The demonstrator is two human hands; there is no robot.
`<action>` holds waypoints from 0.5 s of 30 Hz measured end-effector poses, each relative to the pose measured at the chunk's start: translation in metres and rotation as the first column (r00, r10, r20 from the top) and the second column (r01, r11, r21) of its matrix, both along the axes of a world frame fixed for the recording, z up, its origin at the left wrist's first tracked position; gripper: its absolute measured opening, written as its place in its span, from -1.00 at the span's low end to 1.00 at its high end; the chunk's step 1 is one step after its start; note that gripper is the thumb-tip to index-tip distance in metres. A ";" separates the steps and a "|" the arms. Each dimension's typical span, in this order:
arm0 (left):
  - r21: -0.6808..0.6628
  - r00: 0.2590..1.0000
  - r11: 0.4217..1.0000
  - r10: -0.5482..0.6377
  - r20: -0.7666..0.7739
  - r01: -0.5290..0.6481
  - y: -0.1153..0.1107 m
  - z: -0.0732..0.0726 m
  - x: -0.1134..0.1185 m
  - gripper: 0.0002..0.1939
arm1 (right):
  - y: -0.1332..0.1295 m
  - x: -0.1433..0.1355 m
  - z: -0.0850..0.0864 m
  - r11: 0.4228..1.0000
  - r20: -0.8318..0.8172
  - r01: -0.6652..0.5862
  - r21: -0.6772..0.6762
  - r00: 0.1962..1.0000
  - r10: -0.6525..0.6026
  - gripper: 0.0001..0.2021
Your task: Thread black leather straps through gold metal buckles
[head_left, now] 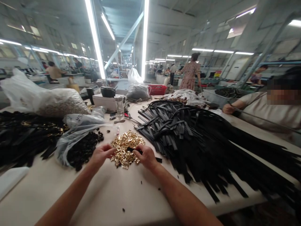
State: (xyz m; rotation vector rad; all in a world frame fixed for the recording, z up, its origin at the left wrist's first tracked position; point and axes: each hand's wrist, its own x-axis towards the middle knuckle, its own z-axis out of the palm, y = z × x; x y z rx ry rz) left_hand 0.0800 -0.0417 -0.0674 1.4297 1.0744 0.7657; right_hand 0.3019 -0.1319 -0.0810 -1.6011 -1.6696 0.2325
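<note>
The right hand is curled firmly around a black strap, whose tip is pointed over the pile of gold buckles on the tabletop. The left hand is placed at the pile's left edge, with thumb and fingertips brought close together; whether a buckle is pinched there cannot be told. No buckle can be made out on the strap's exposed tip, so this piece is judged to be at an early stage. At the right, a broad heap of straps is spread, on which no gold can be made out. At the far left, gold is glimpsed in a dark heap. From this, the left heap is judged to be done and much to be left, since many buckles are lying loose.
</note>
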 end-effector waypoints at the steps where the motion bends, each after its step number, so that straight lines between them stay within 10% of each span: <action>1: -0.053 0.998 0.999 0.002 0.063 0.001 -0.005 -0.005 0.010 -0.65 | 0.000 0.000 -0.001 1.000 -0.016 -0.010 0.006 1.000 0.010 -0.86; 7: -0.168 0.983 0.986 0.026 0.180 0.005 -0.019 -0.026 0.037 -0.71 | 0.004 -0.002 -0.006 0.998 -0.111 -0.063 -0.003 0.992 0.062 -0.85; 15: -0.336 0.943 0.941 0.079 0.324 0.037 -0.024 -0.016 0.039 -0.59 | 0.002 -0.007 -0.003 0.996 -0.049 0.009 -0.091 0.999 -0.013 -0.89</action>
